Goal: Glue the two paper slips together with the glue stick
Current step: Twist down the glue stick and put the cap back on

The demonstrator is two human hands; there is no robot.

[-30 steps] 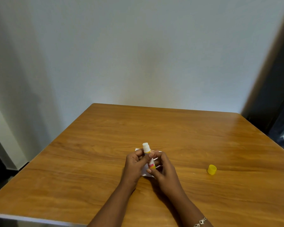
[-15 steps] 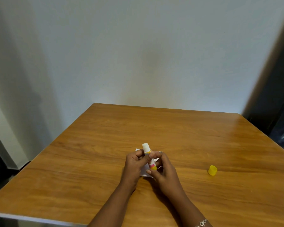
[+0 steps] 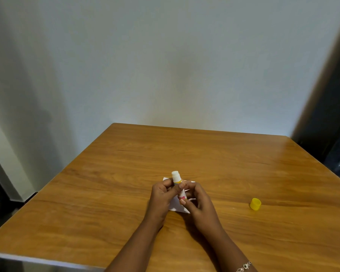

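Note:
An uncapped glue stick (image 3: 176, 178) with a white tip points up and away, held between both hands above the table's middle. My left hand (image 3: 162, 197) pinches its upper body just below the tip. My right hand (image 3: 199, 203) grips its lower end with thumb and fingers. White paper slips (image 3: 176, 206) lie flat on the table under the hands, mostly hidden; only edges show. I cannot tell the two slips apart.
The yellow glue cap (image 3: 255, 203) stands on the wooden table (image 3: 106, 193) to the right of my hands. A white wall lies behind the table's far edge. A dark doorway is at the right.
The hands and glue stick stay nearly in place. The white tip seems to stand slightly higher out of the tube.

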